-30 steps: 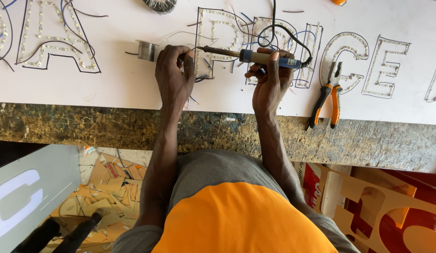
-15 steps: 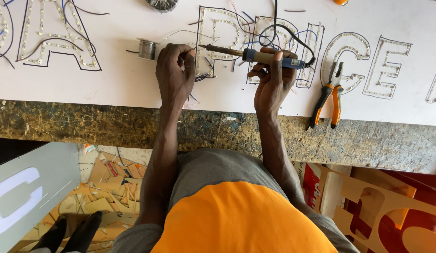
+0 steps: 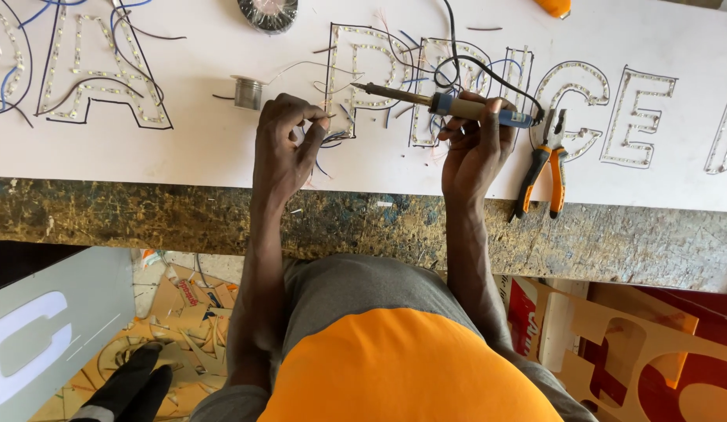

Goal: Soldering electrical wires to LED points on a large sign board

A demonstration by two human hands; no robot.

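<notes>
Right hand (image 3: 474, 144) grips a soldering iron (image 3: 445, 104); left hand (image 3: 284, 144) pinches thin wires (image 3: 332, 139) (solder spool (image 3: 247, 92) just beside) over the white board (image 3: 183, 152).

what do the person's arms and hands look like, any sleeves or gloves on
Both arms are bare from the upper arm down, with no sleeves showing past the shoulders. The left hand and right hand wear no gloves, and no rings, watch or bands are visible on wrists or fingers. The person wears an orange top over a grey garment.
</notes>
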